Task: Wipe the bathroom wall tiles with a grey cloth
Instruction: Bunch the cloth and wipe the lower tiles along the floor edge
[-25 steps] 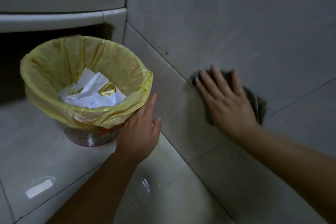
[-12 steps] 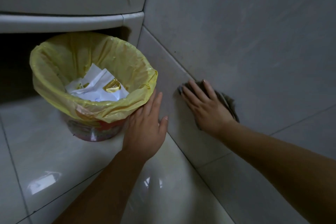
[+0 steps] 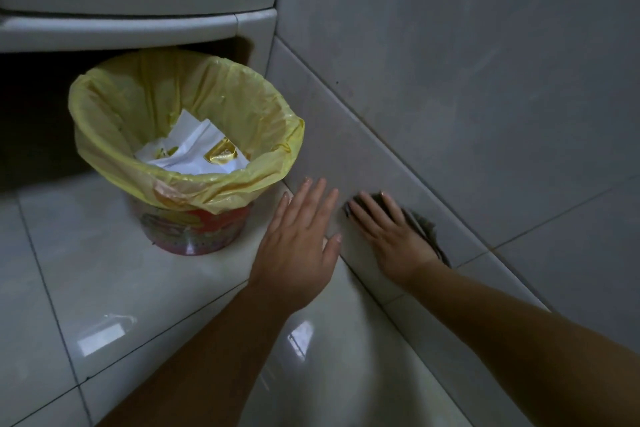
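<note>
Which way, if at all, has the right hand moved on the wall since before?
Yes: the right hand slid down below the wall's grout line, closer to the yellow-lined bin.

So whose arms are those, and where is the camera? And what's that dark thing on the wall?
There is no machine here: those are a person's two bare arms. The camera is worn on their head and looks down, so you see what they see. The right hand lies flat and presses a grey cloth against a wall tile, low down near the floor, to wipe it. The left hand has straight fingers and holds nothing. Beside it stands a small bin lined with a yellow bag, with white paper inside. The bin stands on the shiny floor, under a white ledge.
</note>
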Demonstrator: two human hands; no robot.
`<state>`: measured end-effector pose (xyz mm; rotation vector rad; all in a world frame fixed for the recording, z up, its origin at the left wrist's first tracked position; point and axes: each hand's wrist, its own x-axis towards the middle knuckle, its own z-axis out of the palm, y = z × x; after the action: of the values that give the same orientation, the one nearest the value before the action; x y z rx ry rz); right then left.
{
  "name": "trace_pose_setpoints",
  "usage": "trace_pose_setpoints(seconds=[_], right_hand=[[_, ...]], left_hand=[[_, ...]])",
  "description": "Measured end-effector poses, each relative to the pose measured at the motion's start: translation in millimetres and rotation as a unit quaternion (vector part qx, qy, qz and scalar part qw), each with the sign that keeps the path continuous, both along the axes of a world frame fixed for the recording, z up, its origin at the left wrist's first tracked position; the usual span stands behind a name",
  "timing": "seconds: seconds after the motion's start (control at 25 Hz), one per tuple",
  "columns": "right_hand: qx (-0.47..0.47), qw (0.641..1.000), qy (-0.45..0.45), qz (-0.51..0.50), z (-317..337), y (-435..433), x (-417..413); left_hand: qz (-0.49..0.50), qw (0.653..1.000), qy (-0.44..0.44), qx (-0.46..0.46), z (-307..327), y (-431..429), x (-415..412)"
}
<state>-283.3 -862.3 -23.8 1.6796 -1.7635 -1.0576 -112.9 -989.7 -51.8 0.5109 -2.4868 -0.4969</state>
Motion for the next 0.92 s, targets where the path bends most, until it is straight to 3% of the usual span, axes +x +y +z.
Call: trace_pose_setpoints(seconds=[0.2, 0.44, 0.56, 0.8, 0.92], right_hand=[[0.013, 0.997, -0.069, -0.035, -1, 63, 14], [-0.103, 0.994, 0.001, -0.028, -1, -36, 10], [-0.003, 0.996, -0.03, -0.082, -30, -42, 18], [0.12, 0.988, -0.074, -0.071, -74, 68, 24], [0.066, 0.995, -0.072, -0.032, -56, 110, 27]], left_hand=[[-0.01, 1.0, 0.0, -0.001, -2, 8, -3], [0.01, 1.0, -0.001, 0.009, -7, 8, 1], [0.02, 1.0, -0.01, -0.004, -14, 7, 2], [0.002, 0.998, -0.055, -0.029, -23, 13, 3], [-0.012, 0.998, -0.058, -0.02, -20, 22, 1]])
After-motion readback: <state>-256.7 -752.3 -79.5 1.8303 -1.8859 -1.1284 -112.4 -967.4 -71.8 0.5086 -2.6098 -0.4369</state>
